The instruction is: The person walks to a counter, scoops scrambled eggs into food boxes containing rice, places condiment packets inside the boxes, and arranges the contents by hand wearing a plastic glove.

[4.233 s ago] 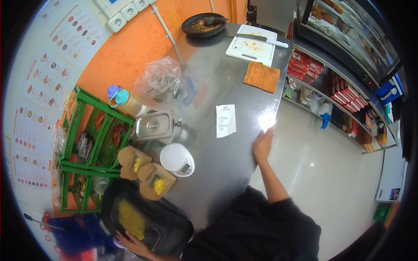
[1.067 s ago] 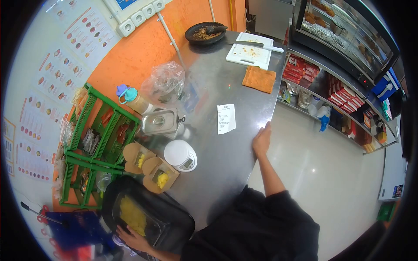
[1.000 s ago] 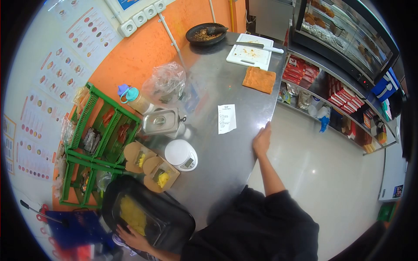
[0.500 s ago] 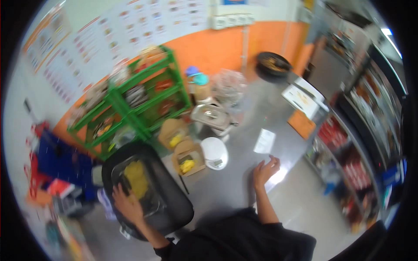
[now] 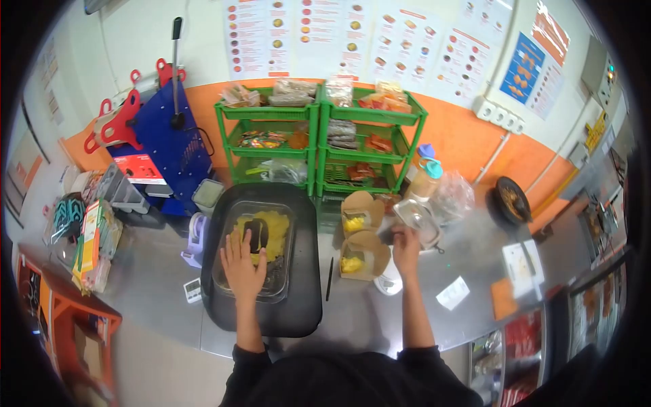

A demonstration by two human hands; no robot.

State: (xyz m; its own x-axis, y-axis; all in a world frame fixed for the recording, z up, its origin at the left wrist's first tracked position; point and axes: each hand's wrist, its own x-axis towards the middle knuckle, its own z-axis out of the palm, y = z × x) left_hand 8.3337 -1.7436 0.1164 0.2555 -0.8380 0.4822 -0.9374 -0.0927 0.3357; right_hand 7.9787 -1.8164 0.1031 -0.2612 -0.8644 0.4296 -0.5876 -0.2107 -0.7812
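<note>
My left hand (image 5: 243,271) lies over a clear tray (image 5: 288,271) with its fingers stretched out and apart. Yellow food (image 5: 274,227) fills part of that tray, and a black curved utensil (image 5: 258,234), its kind unclear, rests on it at my fingertips. The tray sits in a large black tub (image 5: 305,298). My right hand (image 5: 408,249) is closed at the near left edge of a metal container with a lid (image 5: 426,227); whatever its fingers hold is hidden. Just beneath it is a white scale (image 5: 388,280), partly covered. Left of this hand stand two open cardboard boxes (image 5: 371,266) with yellow food inside.
Green racks (image 5: 317,146) with packets stand against the wall. A blue machine (image 5: 163,142) with a lever is at the left. Farther right are a squeeze bottle (image 5: 426,180), a paper slip (image 5: 452,293), a cutting board (image 5: 522,271) with a knife, and a black pan (image 5: 510,200).
The view has swung left and levelled. My right hand has moved from above the bare counter edge to the metal container, its fingers closing. My left hand stays over the tray.
</note>
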